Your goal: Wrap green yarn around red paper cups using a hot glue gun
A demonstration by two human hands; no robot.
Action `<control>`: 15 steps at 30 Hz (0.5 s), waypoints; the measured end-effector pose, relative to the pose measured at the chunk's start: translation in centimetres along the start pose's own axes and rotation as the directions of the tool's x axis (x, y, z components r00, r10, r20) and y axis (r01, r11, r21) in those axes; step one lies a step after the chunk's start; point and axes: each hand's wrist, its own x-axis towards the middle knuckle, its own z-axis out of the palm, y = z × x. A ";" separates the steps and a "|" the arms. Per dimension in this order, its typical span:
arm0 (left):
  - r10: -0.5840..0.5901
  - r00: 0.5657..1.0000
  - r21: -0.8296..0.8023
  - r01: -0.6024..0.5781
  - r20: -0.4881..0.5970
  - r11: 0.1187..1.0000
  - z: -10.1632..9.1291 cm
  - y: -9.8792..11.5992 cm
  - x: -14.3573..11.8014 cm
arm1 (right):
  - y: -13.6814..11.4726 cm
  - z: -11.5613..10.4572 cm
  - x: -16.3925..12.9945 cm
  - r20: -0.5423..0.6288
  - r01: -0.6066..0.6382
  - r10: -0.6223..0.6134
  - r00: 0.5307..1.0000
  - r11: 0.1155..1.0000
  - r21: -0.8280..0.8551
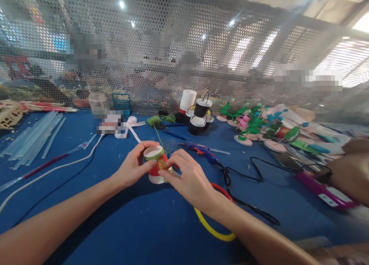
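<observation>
From the head view, much is hard to read: the perforated mesh screen (184, 45) across the upper half of the frame veils everything behind it, several patches there are blurred out, and at the right edge another person's arm (350, 172) is cut off by the frame so that only a forearm shows. Just below the middle of the frame sits the small red cup (155, 167), upside down on the blue table (144, 226), with a green band round its upturned base; its lower right side is hidden behind the fingers. The left hand (134, 167) curls round the cup's left side with fingertips on the top rim, and the right hand (187, 178) pinches the cup's right side between thumb and forefinger. A thin green thread (158, 136) runs from the cup up to a green bundle further back. Right of the hands a blue glue gun (200, 149) lies on the table, its black cable (245, 203) snaking toward the lower right, and a yellow and red ring (215, 228) is partly covered by the right wrist. At upper middle stand black and white cups (198, 117); to the left lie clear glue sticks (31, 138), to the right a heap of green and pink pieces (259, 124).
</observation>
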 end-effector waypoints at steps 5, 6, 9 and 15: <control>-0.061 0.995 -0.111 0.069 0.081 0.991 0.2 0.4 -0.2 | 0.6 -1.1 0.2 0.160 -0.245 0.199 0.967 0.899 0.364; -0.085 0.991 -0.146 0.099 0.104 0.984 0.2 0.5 -0.2 | 0.6 -1.4 0.2 0.192 -0.276 0.213 0.958 0.868 0.413; -0.150 0.972 -0.226 0.190 0.182 0.955 0.4 0.8 -0.4 | 0.6 -2.1 0.2 0.195 -0.283 0.216 0.957 0.851 0.442; -0.204 0.936 -0.316 0.293 0.287 0.902 0.8 1.2 -0.6 | 1.0 -2.6 0.0 0.149 -0.258 0.217 0.965 0.890 0.377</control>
